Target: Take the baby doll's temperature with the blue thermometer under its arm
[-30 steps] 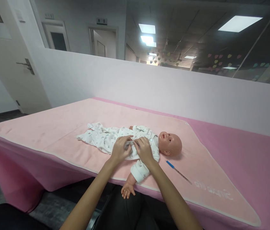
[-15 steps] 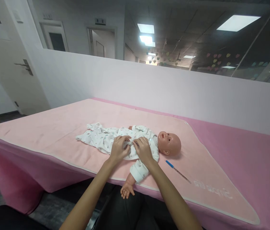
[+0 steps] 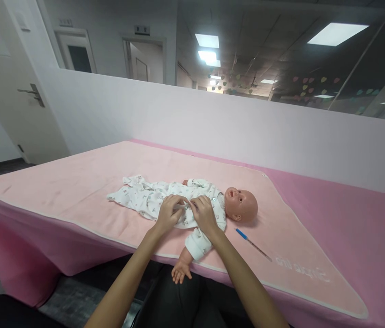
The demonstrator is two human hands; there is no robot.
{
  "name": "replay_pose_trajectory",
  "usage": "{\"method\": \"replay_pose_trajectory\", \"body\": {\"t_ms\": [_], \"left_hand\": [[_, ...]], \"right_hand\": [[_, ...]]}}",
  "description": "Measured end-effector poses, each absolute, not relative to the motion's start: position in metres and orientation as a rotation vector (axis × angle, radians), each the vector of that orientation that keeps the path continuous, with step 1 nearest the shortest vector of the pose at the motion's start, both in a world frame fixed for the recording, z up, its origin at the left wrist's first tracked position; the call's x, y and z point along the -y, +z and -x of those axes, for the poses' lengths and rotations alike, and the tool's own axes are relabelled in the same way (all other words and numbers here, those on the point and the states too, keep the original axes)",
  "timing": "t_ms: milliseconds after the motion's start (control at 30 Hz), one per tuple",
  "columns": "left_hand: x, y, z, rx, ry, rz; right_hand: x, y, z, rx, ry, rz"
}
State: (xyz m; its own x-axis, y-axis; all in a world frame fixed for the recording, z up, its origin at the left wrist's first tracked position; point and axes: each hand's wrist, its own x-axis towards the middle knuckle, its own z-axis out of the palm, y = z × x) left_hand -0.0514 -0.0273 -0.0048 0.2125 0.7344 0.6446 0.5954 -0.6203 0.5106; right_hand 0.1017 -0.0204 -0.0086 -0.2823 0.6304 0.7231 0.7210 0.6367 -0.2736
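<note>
A baby doll lies on its back, head to the right, dressed in a white patterned romper. Both my hands meet at the front of the romper, over the doll's belly. My left hand pinches the fabric edge, thumb and fingers closed. Close beside it, my right hand has its fingertips pressed together on the same front opening. What lies between the fingertips is too small to make out. A snap button shows near the collar. One doll arm reaches over the near table edge.
A pen with a blue cap lies right of the doll on a light pink mat. Under the mat is a darker pink cover. A white wall with glass above runs behind the table. A door stands at left.
My hands stay at the romper's front; the left fingertips have shifted slightly right, closer to the right ones. The doll and pen have not moved on the mat.
</note>
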Motion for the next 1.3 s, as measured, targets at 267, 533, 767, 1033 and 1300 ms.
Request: {"method": "replay_pose_trajectory", "body": {"t_ms": [267,533,767,1033,1300], "left_hand": [[0.030,-0.003,0.046,-1.516,1.433,-2.395],[0.029,-0.004,0.045,-1.580,1.383,-2.433],[0.028,-0.004,0.043,-1.671,1.351,-2.460],[0.030,-0.003,0.042,-1.674,1.363,-2.494],[0.030,-0.004,0.046,-1.687,1.417,-2.438]], "right_hand": [[0.020,-0.008,-0.101,1.996,-0.156,1.072],[0.019,-0.008,-0.101,1.997,-0.209,1.073],[0.020,-0.008,-0.102,2.008,-0.240,1.080],[0.022,-0.006,-0.101,1.989,-0.341,1.121],[0.034,0.003,-0.105,1.885,-0.382,1.168]]}}
